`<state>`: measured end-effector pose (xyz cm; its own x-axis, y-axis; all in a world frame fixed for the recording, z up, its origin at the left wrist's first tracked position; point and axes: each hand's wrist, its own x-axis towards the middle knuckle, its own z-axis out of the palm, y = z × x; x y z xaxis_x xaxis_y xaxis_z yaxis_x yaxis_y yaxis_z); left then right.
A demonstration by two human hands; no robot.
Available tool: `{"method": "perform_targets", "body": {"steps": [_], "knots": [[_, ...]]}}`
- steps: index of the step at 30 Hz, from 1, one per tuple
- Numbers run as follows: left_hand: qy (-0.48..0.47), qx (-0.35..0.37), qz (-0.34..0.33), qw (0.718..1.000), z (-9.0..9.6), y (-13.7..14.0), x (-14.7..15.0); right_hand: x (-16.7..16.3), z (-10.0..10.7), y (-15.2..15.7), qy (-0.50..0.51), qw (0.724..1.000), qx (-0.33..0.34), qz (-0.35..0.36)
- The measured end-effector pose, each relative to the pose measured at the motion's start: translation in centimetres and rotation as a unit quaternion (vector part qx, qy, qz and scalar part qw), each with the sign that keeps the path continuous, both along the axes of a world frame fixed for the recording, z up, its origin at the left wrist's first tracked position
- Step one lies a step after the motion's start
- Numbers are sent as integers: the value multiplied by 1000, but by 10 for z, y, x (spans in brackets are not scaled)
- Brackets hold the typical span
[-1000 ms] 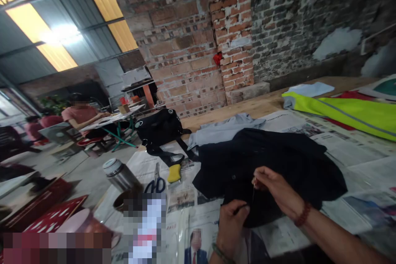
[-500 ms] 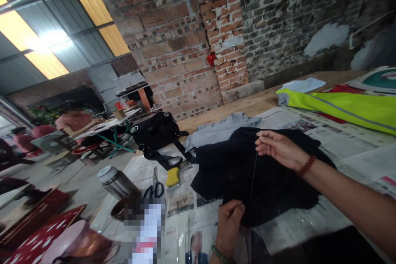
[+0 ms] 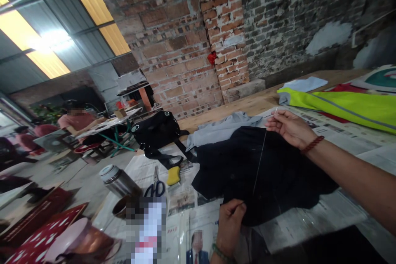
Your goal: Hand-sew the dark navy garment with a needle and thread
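Note:
A black cloth garment [image 3: 229, 165] is spread over newspaper on the table. At its near edge, my left hand [image 3: 229, 225] is closed in a pinch on the fabric, with a green bead bracelet at the wrist. My right hand [image 3: 289, 128] is raised over the far right part of the garment, its fingertips pinched around a thin, pale needle [image 3: 276, 109]. A light thread [image 3: 259, 165] runs taut and slanting from these fingers down to the cloth, close to my left hand.
Scissors [image 3: 155, 185], a yellow sponge-like piece [image 3: 173, 176], a steel flask [image 3: 119, 181] and a black bag [image 3: 157, 130] stand to the left. Grey cloth [image 3: 221, 128] lies behind the garment. A neon-yellow garment [image 3: 346, 107] and an iron [image 3: 382, 78] are at right. People sit far left.
My right hand has moved up and to the right, away from my left hand. A longer stretch of thread shows between it and the cloth. My left hand has stayed in place.

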<state>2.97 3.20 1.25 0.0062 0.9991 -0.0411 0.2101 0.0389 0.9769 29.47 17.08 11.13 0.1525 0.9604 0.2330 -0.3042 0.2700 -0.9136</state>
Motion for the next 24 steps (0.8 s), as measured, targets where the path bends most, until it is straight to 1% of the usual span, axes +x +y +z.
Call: {"method": "perform_targets", "body": {"steps": [3,5,6,8,11,14,17,18,20,22,24], "knots": [[-5,-7,-6,1000,2,0,1,-6,-11,-2,-79,996,32,-1],[-12,-13,-12,1000,3,0,2,-18,-20,-11,-165,984,51,35],[-16,-18,-15,1000,3,0,2,-25,-25,-18,-215,973,61,64],[-20,-25,-19,999,4,0,2,-42,-35,-34,-321,934,88,133],[-19,-28,-24,999,5,1,2,-65,-47,-55,-446,860,148,200],[-11,-25,-13,1000,6,0,3,-79,-53,-67,-533,790,194,231],[0,-20,-16,1000,7,0,3,-84,-55,-71,-588,739,221,245],[1,-15,-20,1000,6,0,2,-84,-56,-72,-599,727,226,247],[0,-7,-32,999,5,0,2,-83,-57,-73,-612,713,231,252],[-2,0,-40,999,3,1,1,-82,-60,-74,-613,709,231,260],[-3,-1,-43,999,1,1,1,-82,-63,-76,-605,714,228,269]]}}
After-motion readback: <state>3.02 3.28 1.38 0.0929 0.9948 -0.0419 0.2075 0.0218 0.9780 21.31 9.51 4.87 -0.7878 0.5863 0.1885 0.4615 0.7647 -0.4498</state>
